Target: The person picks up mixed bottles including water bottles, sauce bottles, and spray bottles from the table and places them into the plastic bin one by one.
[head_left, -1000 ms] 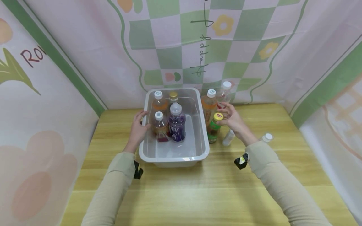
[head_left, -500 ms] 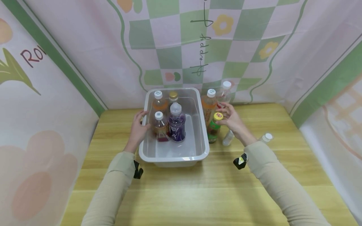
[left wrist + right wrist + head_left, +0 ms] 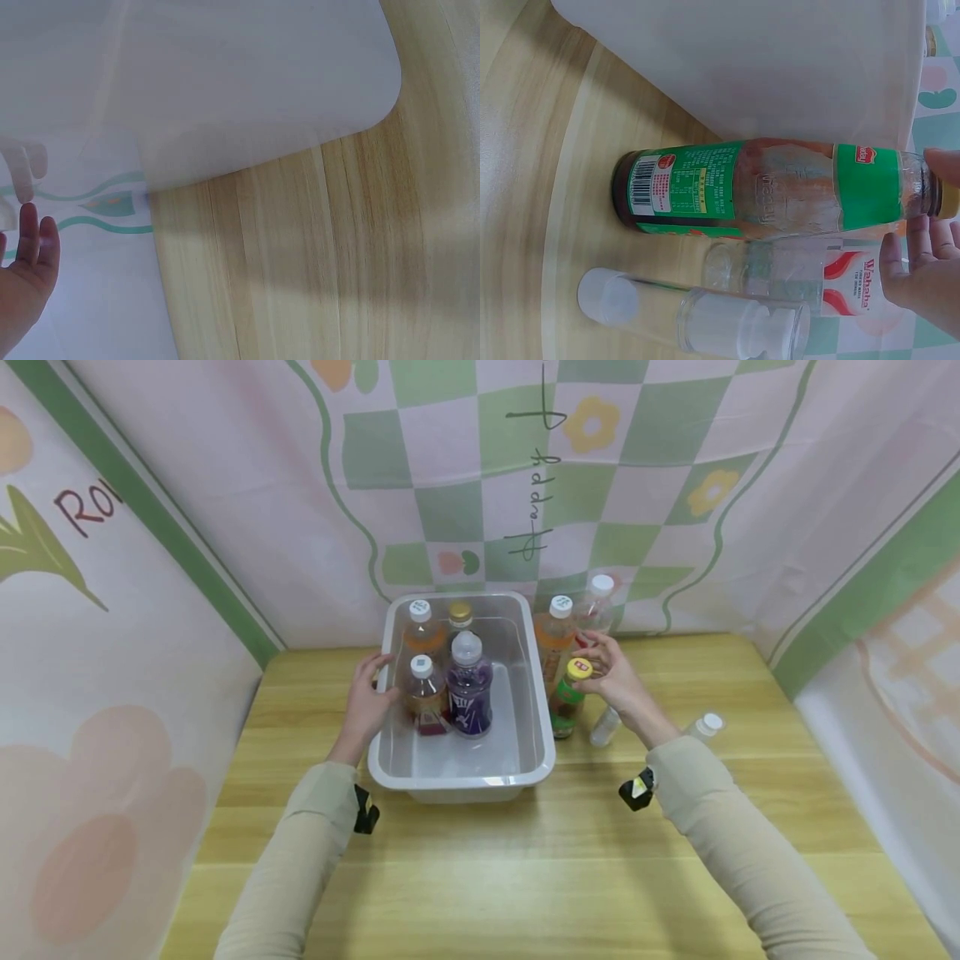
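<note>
A translucent white plastic bin (image 3: 461, 782) stands on the table with several drink bottles inside. My left hand (image 3: 363, 706) holds its left rim, thumb over the edge and fingertips against the outer wall, as the left wrist view also shows. Just right of the bin is a glass sauce bottle (image 3: 787, 187) with green labels and a yellow cap (image 3: 579, 668). My right hand (image 3: 618, 685) pinches this cap between thumb and fingers. The bottle's base is close to the table; I cannot tell whether it touches.
Inside the bin are a purple drink bottle (image 3: 470, 697) and a bottle with a red label (image 3: 428, 702). Behind the sauce bottle stand an orange drink bottle (image 3: 553, 643) and a clear water bottle (image 3: 600, 606). Small clear bottles (image 3: 603, 727) stand at the right.
Hardly anything differs. My right wrist has shifted very slightly, while both hands keep their places on the bin rim and the cap.
</note>
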Demonstrator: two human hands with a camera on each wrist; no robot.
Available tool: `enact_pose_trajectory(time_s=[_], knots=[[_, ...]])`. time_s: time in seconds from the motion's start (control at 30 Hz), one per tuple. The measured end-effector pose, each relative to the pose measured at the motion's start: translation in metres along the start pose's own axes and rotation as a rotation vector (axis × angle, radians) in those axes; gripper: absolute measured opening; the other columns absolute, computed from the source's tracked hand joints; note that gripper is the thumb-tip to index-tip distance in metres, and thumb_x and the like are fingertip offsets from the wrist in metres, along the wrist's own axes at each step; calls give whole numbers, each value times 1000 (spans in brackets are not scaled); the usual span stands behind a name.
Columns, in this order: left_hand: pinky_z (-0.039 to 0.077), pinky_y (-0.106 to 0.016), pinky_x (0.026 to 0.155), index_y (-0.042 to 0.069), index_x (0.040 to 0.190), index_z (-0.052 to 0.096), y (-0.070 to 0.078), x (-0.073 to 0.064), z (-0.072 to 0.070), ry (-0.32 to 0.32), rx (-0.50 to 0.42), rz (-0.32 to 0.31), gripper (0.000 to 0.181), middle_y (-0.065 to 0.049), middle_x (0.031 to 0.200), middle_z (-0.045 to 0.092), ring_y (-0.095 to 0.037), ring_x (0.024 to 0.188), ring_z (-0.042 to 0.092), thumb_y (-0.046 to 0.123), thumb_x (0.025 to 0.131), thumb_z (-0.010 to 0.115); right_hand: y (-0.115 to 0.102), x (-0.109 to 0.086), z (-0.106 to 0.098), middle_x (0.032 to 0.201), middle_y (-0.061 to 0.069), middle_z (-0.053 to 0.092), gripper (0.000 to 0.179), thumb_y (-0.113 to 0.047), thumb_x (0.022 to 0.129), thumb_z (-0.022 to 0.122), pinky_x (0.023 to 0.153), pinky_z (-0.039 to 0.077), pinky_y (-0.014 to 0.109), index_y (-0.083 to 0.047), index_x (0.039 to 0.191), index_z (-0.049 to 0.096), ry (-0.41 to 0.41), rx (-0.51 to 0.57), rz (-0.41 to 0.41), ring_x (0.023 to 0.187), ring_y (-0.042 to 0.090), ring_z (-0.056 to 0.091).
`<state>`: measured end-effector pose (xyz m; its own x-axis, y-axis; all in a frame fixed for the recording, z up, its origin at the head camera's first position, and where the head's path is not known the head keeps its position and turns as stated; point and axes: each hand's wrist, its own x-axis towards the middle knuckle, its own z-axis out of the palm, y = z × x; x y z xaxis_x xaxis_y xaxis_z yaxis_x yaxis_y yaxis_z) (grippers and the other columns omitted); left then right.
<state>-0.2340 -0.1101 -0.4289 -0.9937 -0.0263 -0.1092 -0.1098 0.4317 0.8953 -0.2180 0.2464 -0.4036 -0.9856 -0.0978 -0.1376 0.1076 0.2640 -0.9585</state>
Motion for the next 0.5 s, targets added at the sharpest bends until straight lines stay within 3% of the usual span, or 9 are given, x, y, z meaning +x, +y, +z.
enact_pose_trajectory(time_s=[0.13,0.37,0.5], knots=[[44,-56,107,11,144,40,0,0,0,-1,3,-1,61,-6,159,20,-40,135,39,1,85,54,1,0,0,146,26,37,86,13,80,57,105,43,28,-8,151,12,7,1,-5,131,31,40],[42,-56,109,10,143,41,0,0,0,7,11,5,61,-7,159,21,-39,138,35,1,84,55,2,0,1,140,21,42,85,12,79,59,95,44,17,-8,150,16,32,-7,-15,108,7,47],[43,-57,108,10,143,41,0,0,0,5,11,10,61,-7,159,20,-39,137,36,0,84,55,3,0,1,138,20,44,85,11,80,60,93,44,15,-9,150,16,40,-8,-19,104,3,47]])
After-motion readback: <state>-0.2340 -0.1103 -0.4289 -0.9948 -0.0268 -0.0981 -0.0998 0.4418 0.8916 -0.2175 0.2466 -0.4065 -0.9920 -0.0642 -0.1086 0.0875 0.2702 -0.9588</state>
